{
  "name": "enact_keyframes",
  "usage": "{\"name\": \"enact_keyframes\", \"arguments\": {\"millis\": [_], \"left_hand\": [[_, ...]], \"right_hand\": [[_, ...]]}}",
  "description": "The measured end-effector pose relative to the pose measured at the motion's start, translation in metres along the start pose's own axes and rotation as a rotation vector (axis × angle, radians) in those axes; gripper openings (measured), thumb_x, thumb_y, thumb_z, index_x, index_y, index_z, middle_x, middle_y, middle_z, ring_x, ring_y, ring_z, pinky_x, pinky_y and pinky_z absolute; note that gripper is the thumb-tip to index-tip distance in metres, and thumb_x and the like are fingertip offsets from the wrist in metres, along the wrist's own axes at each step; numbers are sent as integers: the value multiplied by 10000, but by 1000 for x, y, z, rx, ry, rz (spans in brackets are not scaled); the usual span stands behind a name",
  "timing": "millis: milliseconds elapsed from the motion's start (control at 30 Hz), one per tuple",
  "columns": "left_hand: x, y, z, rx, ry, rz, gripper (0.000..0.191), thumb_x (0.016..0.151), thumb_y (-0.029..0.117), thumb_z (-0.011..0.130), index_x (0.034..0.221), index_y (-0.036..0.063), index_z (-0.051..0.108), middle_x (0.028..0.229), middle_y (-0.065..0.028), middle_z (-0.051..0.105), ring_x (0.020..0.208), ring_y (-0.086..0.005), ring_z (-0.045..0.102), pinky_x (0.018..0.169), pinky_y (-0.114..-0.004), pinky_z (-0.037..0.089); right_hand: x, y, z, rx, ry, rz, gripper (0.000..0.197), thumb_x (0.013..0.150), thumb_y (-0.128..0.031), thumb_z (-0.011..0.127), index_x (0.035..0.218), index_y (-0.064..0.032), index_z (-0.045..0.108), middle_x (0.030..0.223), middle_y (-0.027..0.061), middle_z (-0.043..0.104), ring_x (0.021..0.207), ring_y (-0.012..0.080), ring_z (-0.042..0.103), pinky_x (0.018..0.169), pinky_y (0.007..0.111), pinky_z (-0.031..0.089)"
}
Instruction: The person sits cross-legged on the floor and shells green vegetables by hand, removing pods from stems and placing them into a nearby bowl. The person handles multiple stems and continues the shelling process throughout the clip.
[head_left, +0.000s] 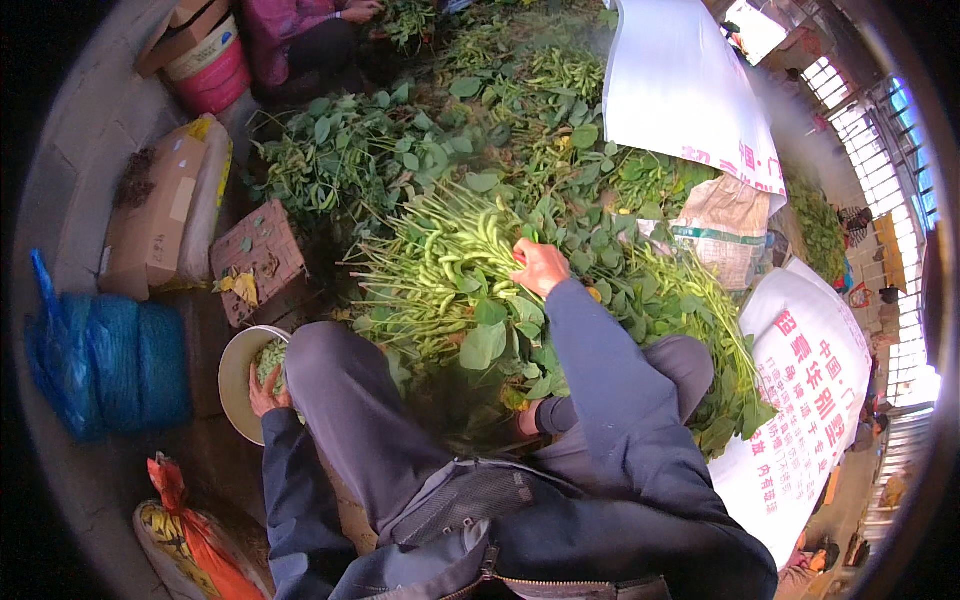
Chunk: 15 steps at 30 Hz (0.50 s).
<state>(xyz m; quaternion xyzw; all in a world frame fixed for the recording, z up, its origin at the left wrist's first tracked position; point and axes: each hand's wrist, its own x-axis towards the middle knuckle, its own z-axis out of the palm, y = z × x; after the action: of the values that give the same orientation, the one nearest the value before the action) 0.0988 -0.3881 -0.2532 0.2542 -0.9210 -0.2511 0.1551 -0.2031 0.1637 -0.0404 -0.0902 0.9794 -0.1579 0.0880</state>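
Note:
My right hand (541, 267), its fingers closed, grips the leafy end of a bundle of soybean stalks (442, 262) bearing many green pods. The stalks lie in front of my knees, their bare ends fanned out to the left. On the left, my left hand (268, 391) reaches into a white bucket (231, 375) beside my knee. Green pods or beans (270, 360) lie inside the bucket, under the spread fingers. Whether that palm holds anything is hidden.
A person (300, 45) sits beyond the leafy heap (337, 150). Left stand a pink bucket (214, 79), a cardboard box (157, 210), a woven block (259, 259) and a blue plastic bundle (120, 367). Printed white sheets (802, 390) and a woven sack (724, 225) lie right.

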Motion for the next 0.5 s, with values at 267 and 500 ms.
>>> {"name": "enact_keyframes", "arguments": {"millis": [267, 500], "left_hand": [[16, -12, 1, -791, 214, -238, 461, 1012, 137, 510, 1468, 125, 439, 972, -66, 584, 737, -135, 532, 713, -292, 483], [70, 154, -113, -471, 226, 72, 404, 984, 166, 582, 1377, 75, 560, 1269, -125, 582, 1129, -203, 591, 968, -304, 466]], "right_hand": [[-53, 1, -113, 500, 53, -178, 351, 793, -213, 786, 1053, -28, 640, 812, 33, 618, 757, 110, 545, 697, 304, 462], [-109, -12, -115, 258, 192, -168, 154, 828, -222, 694, 890, -81, 685, 785, 131, 684, 725, 326, 670, 633, 386, 502]]}}
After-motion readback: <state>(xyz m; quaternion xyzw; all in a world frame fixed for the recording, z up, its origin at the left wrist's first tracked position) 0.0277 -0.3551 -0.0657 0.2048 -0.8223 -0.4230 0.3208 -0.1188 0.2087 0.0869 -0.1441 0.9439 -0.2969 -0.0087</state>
